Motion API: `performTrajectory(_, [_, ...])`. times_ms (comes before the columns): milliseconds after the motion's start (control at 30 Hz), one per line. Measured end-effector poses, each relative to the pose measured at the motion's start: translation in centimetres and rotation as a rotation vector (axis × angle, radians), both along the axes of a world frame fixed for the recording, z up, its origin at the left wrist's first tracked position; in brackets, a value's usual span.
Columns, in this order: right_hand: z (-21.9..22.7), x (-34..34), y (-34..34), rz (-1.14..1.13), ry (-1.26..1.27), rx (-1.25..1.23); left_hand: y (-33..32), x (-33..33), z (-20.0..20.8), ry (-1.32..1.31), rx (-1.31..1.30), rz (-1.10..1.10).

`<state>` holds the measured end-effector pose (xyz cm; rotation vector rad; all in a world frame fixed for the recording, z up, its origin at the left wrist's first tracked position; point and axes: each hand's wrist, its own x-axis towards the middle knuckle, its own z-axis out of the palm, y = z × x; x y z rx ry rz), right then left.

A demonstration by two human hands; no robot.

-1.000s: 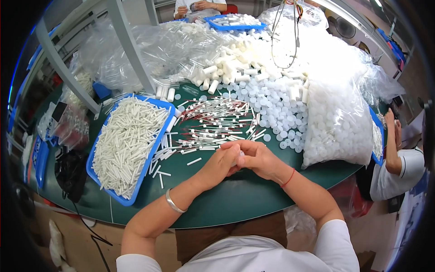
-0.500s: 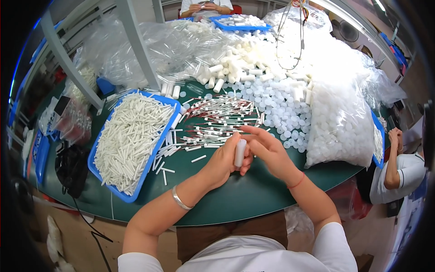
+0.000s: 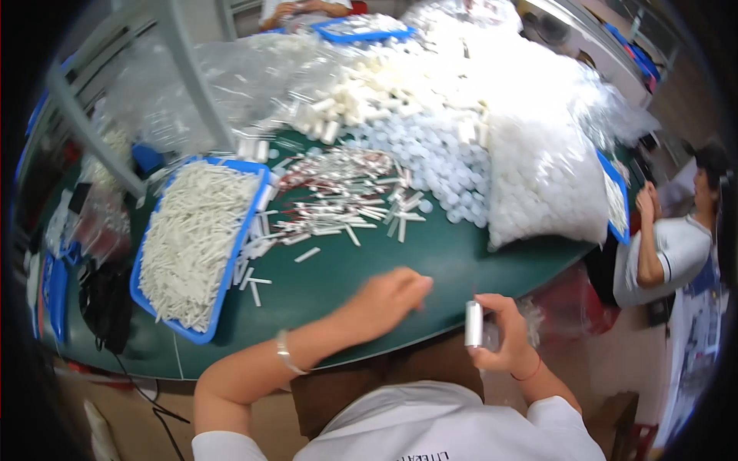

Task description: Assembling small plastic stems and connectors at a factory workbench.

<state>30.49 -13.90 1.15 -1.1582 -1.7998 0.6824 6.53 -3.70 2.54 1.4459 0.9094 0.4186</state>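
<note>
My right hand (image 3: 506,338) grips a short white cylinder (image 3: 473,324) between thumb and fingers, upright, just off the table's near edge. My left hand (image 3: 388,301) hovers over the near part of the green table, smeared by motion. Its fingers look curled together, and whatever may be in them cannot be made out. Beyond the hands lies a heap of thin white tubes with red wires (image 3: 338,192). To its right spread many translucent round caps (image 3: 438,165). A blue tray (image 3: 211,326) full of thin white sticks (image 3: 196,238) stands left of my left hand.
A large clear bag of white pieces (image 3: 542,184) stands at the right. Thicker white cylinders (image 3: 384,84) pile up behind the caps. Grey metal posts (image 3: 192,77) rise at the left, near a black bundle (image 3: 108,303). Other people sit at the right (image 3: 669,238) and far side.
My hands have parted. The white cylinder has gone from my left hand to my right, which has moved right and toward me past the table edge. The view has shifted.
</note>
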Motion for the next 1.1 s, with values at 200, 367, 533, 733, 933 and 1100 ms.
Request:
performTrajectory(200, [-8.3,9.0,-12.4,-0.472,0.278,-0.656,2.2,-7.4,1.7,0.477,0.909,0.418])
performTrajectory(367, [-15.0,12.6,-15.9,-0.616,-0.118,-1.055,3.5,-11.0,-1.3,0.694,1.121,0.287])
performTrajectory(533, [-13.7,10.5,-13.1,-0.595,-0.239,-0.769,4.0,-9.7,-2.8,0.66,1.147,0.199])
performTrajectory(733, [1.5,2.2,-0.7,-0.035,-0.143,-0.176,3.7,-7.1,-2.0,0.42,0.951,0.262])
performTrajectory(933, [1.3,-4.2,15.1,0.066,-0.408,0.369,4.2,-5.7,-2.8,0.243,1.001,0.303])
performTrajectory(1100, [-0.7,-6.9,21.1,0.155,-0.664,0.341,4.2,-6.1,-3.0,0.165,0.798,0.424])
